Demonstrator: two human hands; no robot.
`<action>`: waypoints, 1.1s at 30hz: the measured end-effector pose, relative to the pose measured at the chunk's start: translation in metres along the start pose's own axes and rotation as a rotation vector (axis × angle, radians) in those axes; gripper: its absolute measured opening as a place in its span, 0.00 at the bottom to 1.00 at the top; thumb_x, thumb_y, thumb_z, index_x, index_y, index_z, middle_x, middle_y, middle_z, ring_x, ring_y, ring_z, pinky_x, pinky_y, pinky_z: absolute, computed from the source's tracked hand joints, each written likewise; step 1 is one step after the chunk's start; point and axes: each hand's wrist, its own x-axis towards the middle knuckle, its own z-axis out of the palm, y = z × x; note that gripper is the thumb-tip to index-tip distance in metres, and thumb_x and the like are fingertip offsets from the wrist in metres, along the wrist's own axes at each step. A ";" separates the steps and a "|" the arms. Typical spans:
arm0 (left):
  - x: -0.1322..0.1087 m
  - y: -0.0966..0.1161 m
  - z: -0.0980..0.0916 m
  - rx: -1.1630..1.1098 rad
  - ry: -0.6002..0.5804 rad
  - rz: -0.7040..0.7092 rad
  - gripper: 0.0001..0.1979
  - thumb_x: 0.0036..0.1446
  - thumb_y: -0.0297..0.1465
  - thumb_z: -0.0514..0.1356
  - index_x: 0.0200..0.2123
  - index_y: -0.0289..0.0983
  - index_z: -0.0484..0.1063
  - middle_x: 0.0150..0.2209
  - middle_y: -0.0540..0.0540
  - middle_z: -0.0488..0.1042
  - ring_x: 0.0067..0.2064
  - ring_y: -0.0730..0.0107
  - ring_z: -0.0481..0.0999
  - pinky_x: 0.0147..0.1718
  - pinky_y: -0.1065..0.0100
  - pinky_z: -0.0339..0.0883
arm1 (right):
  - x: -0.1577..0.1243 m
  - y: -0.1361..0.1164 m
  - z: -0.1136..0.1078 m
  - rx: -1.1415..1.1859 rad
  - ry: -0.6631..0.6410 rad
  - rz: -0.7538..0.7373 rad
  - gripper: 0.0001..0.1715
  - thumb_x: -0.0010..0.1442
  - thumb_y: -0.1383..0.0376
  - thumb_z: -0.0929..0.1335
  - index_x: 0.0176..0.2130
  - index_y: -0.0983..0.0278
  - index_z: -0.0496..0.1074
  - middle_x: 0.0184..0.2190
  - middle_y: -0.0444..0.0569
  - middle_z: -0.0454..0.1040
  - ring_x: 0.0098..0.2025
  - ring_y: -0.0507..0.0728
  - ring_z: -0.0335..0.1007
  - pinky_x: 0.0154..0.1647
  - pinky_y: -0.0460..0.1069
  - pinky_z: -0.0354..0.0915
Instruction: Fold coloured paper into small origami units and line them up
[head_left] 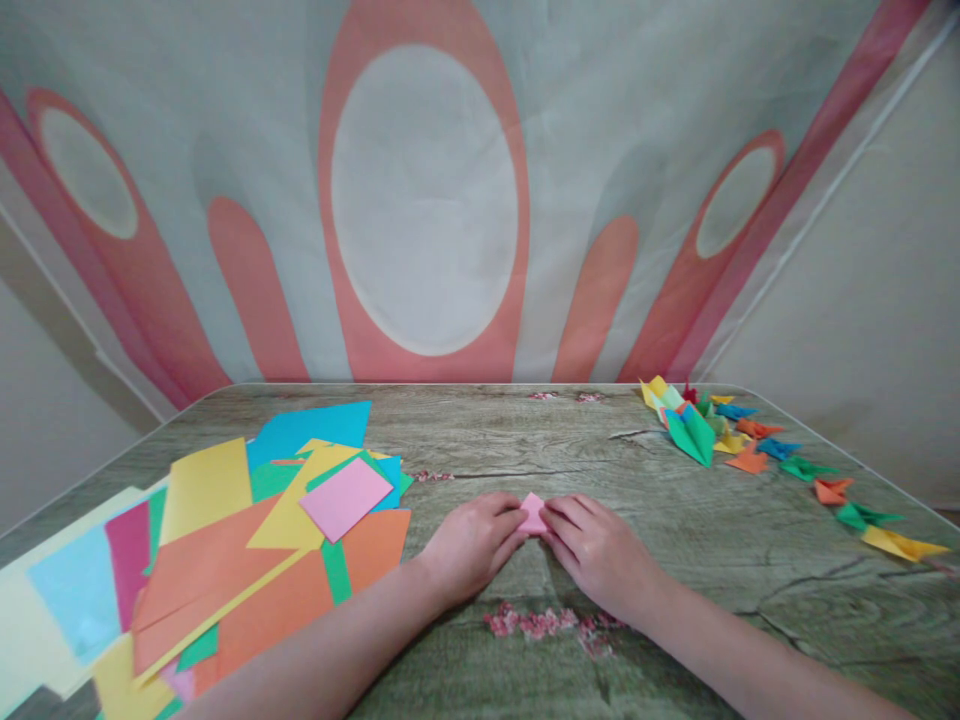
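Between my two hands, at the middle of the table, is a small folded piece of pink paper (533, 514) with a pointed top. My left hand (474, 543) pinches its left side, fingers pressed together. On the right side, my right hand (598, 550) grips the paper in the same way. The fingertips cover both side edges, so only the central part of the paper shows.
A loose heap of coloured paper sheets (281, 560) covers the table's left side, with a pink sheet (346, 498) on top. Folded paper figures (802, 468) trail along the right edge, near a green folded paper (691, 436). A printed cloth (427, 200) hangs behind the wooden-patterned table (480, 430).
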 end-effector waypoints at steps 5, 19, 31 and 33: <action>0.000 0.000 0.000 -0.012 0.004 0.000 0.15 0.63 0.33 0.46 0.47 0.38 0.67 0.46 0.45 0.70 0.47 0.66 0.69 0.48 0.65 0.64 | 0.001 -0.001 -0.001 0.009 -0.001 -0.001 0.11 0.61 0.67 0.61 0.42 0.65 0.70 0.39 0.50 0.71 0.41 0.57 0.65 0.44 0.53 0.64; 0.000 0.000 -0.001 -0.013 0.002 0.012 0.14 0.61 0.33 0.48 0.48 0.39 0.67 0.47 0.45 0.70 0.48 0.66 0.68 0.48 0.64 0.64 | 0.000 -0.002 -0.001 0.000 0.019 0.006 0.10 0.61 0.67 0.62 0.41 0.65 0.70 0.38 0.51 0.71 0.41 0.57 0.66 0.43 0.52 0.65; 0.001 0.001 -0.002 0.003 -0.024 0.034 0.16 0.62 0.32 0.48 0.52 0.40 0.63 0.52 0.46 0.67 0.52 0.65 0.66 0.52 0.63 0.60 | 0.001 -0.002 -0.001 -0.029 0.032 -0.011 0.10 0.61 0.67 0.62 0.40 0.65 0.71 0.38 0.51 0.71 0.41 0.56 0.66 0.43 0.52 0.64; 0.001 0.001 -0.003 0.013 -0.049 0.054 0.16 0.62 0.33 0.48 0.52 0.40 0.63 0.52 0.46 0.67 0.52 0.66 0.66 0.52 0.63 0.60 | 0.000 -0.001 0.000 -0.032 0.036 -0.019 0.10 0.61 0.67 0.62 0.40 0.65 0.71 0.38 0.51 0.71 0.41 0.56 0.66 0.43 0.52 0.64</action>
